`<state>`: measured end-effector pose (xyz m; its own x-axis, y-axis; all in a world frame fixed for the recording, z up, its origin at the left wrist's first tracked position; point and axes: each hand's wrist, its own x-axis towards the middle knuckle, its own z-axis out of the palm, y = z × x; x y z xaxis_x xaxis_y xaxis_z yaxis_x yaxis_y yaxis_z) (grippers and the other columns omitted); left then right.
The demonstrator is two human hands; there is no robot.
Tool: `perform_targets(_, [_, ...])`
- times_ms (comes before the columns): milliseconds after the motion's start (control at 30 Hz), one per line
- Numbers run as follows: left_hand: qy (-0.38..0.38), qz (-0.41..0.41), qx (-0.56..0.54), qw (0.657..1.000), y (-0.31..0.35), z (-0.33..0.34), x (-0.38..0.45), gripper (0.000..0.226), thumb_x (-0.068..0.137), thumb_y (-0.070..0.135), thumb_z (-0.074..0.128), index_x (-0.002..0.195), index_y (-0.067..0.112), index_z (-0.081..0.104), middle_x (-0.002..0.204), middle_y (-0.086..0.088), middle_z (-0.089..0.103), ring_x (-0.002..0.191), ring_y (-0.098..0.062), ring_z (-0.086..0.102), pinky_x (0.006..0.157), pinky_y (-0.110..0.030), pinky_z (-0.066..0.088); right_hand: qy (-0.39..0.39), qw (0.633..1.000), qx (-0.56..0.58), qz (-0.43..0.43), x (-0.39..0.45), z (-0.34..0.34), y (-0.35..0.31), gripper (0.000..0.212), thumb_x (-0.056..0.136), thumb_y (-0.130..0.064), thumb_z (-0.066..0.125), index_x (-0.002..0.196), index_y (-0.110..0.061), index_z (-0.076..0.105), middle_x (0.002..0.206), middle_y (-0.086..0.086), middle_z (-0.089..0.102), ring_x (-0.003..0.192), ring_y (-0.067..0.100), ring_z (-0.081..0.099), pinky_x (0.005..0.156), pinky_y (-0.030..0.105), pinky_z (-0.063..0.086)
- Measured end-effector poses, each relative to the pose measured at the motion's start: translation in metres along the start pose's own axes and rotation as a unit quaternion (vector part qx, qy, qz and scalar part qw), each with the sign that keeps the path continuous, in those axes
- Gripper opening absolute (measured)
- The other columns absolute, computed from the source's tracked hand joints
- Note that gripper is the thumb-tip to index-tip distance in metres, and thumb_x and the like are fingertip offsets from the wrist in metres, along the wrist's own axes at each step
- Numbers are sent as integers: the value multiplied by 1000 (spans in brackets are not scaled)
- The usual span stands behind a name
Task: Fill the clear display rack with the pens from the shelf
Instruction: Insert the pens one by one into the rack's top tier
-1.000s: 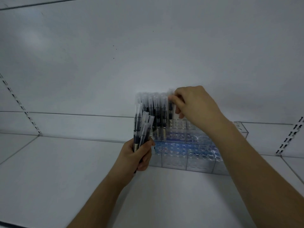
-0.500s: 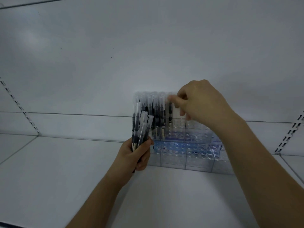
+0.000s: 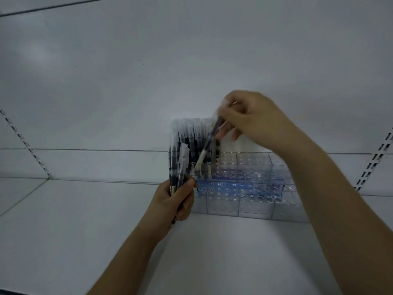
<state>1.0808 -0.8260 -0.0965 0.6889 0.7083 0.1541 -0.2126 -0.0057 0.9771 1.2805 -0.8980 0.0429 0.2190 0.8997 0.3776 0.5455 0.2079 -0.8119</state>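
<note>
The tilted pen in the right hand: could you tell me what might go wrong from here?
The pen hangs slanted and blurred in the right hand, so it may miss its hole in the rack or knock the standing pens. The left hand grips a loose bundle; one could slip out.

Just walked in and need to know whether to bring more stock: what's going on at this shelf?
A person is loading pens into a clear display rack on a white shelf. The left hand grips a small bundle of pens. The right hand pinches a single pen, tilted over the rack's left end. Only that left end holds standing pens; the remaining slots look empty.
</note>
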Motion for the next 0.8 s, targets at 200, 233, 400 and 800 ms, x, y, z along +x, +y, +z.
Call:
perform_targets(200, [14, -11, -6, 1000, -1, 1, 1, 21, 91, 28, 59, 84, 8, 59, 54, -2, 36, 39, -11, 26, 39, -19, 23, 103, 985, -117, -72, 3, -15, 17, 10, 101, -19, 53, 96, -11, 57, 82, 5, 70, 65, 5, 70, 63, 20, 57])
perform_targets(233, [13, -11, -4, 1000, -1, 1, 1, 22, 92, 28, 59, 84, 8, 57, 54, -2, 35, 39, -11, 26, 39, -19, 23, 93, 985, -131, -71, 4, -12, 19, 10, 101, -20, 53, 97, -11, 57, 83, 4, 70, 64, 4, 70, 64, 20, 57])
perform_targets(400, [13, -9, -2, 1000, 0, 3, 1, 20, 89, 26, 55, 84, 6, 57, 53, -2, 35, 39, -10, 26, 39, -18, 23, 65, 979, -173, -88, 7, -8, 22, 12, 102, -21, 50, 101, -11, 56, 80, 0, 71, 66, 1, 69, 73, 29, 58])
perform_targets(800, [1, -10, 4, 1000, 0, 3, 0, 24, 90, 26, 55, 89, 2, 56, 54, -2, 35, 39, -10, 27, 39, -19, 23, 8, 954, -287, -81, 11, 18, 34, 23, 102, -29, 51, 92, -11, 63, 74, 0, 71, 68, 11, 68, 78, 37, 56])
